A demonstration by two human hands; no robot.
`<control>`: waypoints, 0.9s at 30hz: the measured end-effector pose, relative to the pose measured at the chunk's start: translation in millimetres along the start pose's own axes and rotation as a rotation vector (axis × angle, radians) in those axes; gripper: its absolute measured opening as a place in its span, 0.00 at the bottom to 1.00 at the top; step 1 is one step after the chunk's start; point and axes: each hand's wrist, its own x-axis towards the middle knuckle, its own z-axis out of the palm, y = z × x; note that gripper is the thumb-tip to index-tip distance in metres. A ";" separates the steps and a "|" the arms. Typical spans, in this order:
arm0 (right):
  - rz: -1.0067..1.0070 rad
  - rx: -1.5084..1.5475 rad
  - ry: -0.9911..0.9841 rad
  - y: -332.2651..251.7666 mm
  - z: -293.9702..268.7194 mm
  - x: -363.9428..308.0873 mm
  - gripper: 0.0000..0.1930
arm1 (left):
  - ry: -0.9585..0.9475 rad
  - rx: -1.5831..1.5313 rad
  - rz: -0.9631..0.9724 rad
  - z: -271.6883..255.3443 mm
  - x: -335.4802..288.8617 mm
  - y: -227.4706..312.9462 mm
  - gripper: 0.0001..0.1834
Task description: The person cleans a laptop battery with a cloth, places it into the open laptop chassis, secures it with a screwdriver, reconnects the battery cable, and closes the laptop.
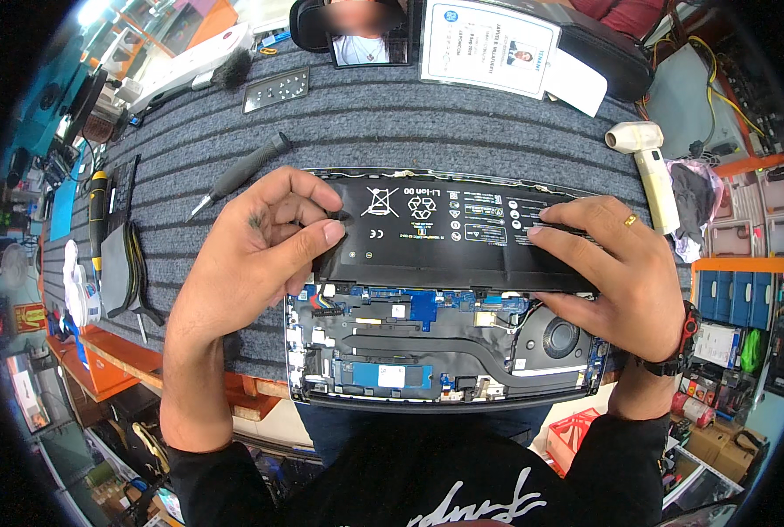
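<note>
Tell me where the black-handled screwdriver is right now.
In the head view, the black-handled screwdriver lies on the grey striped mat, on the person's left, just beyond the left hand and the opened laptop's far-left corner.

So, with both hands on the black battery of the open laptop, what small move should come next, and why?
Probably lift the battery gently, a little higher at its near edge. The left hand pinches its left end and the right hand grips its right end, so both ends are held. Go slowly: coloured wires sit just under the left corner, and whether they are attached cannot be told.
</note>
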 end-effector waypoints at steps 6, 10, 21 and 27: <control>0.022 -0.009 -0.012 -3.3 -1.6 0.0 0.28 | 0.029 0.018 0.002 2.3 -3.4 3.1 0.12; 0.037 -0.007 -0.006 -5.0 -1.4 -0.5 0.28 | 0.046 0.010 0.012 2.2 -5.1 2.3 0.12; 0.086 0.015 -0.066 -10.7 -2.8 0.7 0.31 | 0.116 0.029 0.093 -14.7 -12.9 10.8 0.11; 0.082 -0.005 -0.072 -14.0 -4.1 3.7 0.31 | 0.142 0.331 0.193 -25.5 -16.3 7.7 0.11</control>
